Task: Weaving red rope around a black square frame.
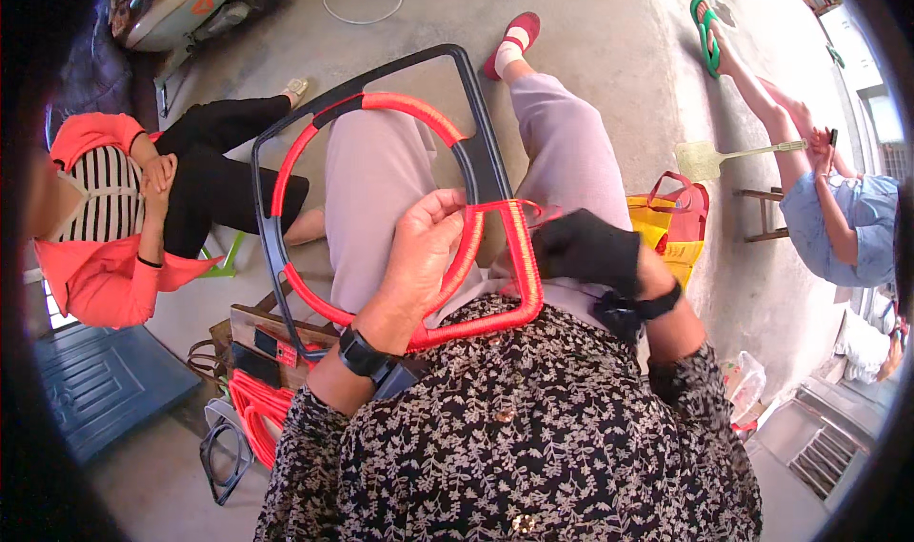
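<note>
A black plastic frame, roughly square with a round ring inside it, rests tilted across my lap. Red cord is wound tightly around its near right corner, its near side and much of the ring, while the far and left outer sides show bare black. My bare left hand is closed on the frame, thumb and fingers pinching where ring and right side meet. To the right of that spot, my right hand, in a black glove, is curled around a loose red strand running from the wrapped side. Its fingertips are partly hidden.
Red cord bundles and another black frame are at lower left, near a blue plastic stool. A yellow and red bag stands right. One person sits left; another, right, holds a fly swatter. A scooter stands far left.
</note>
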Demonstrator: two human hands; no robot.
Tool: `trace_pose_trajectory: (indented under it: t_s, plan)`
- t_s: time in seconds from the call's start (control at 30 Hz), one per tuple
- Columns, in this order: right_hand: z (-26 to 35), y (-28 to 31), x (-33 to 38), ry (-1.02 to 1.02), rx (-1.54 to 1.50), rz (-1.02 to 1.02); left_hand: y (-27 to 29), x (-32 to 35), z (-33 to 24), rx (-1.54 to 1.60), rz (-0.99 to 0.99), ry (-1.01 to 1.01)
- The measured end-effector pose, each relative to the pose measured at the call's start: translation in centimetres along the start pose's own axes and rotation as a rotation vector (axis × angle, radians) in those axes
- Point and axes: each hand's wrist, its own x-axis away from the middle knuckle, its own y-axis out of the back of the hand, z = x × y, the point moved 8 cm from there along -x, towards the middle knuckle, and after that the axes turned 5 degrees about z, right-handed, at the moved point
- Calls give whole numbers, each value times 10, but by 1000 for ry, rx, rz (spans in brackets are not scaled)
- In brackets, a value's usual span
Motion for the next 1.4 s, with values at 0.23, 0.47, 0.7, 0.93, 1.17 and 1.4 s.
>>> trace_pose_trajectory:
  t_s: [0.23, 0.47, 0.7, 0.93, 1.17, 1.4]
  plan:
    - [-2, 16, -50, 120, -428, -347, 1, 0, 7, 106, 35, 73]
    - [39, 46, -22, 255, -262, -708, 1, 14, -38, -264, -171, -379]
    - [95, 11, -39, 453, 640, -590, -10, 22, -50, -317, -162, -452]
    - [-4, 84, 26, 18, 81, -585, 1, 14, -40, -253, -193, -341]
    - [-127, 105, 87, 147, -1236, -1045, -2, 9, -20, -114, -122, -75]
    - [-41, 53, 5, -65, -640, -523, -7, 6, -17, -102, -83, -77]
